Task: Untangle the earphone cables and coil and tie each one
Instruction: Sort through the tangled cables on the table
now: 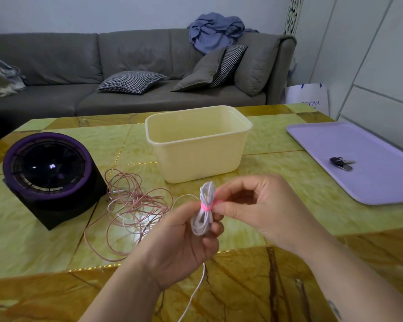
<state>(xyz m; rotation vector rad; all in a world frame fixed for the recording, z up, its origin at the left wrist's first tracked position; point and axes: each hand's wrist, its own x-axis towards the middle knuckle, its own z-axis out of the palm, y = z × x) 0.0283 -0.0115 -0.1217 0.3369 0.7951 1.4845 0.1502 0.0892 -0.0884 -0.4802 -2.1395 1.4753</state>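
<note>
We've got the coiled white earphone cable (204,213) above the table (277,159). Our left hand (179,240) is curled round its lower loops, and our right hand (254,210) pinches the pink tie (206,207) wrapped round its middle. The pink earphone cable (135,203) lies tangled on the table.

The white paper bag (306,97) beside the sofa reads "ROYA".

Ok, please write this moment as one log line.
left hand: holds white cable coil | right hand: pinches pink tie | pink cable: tangled on table
</note>
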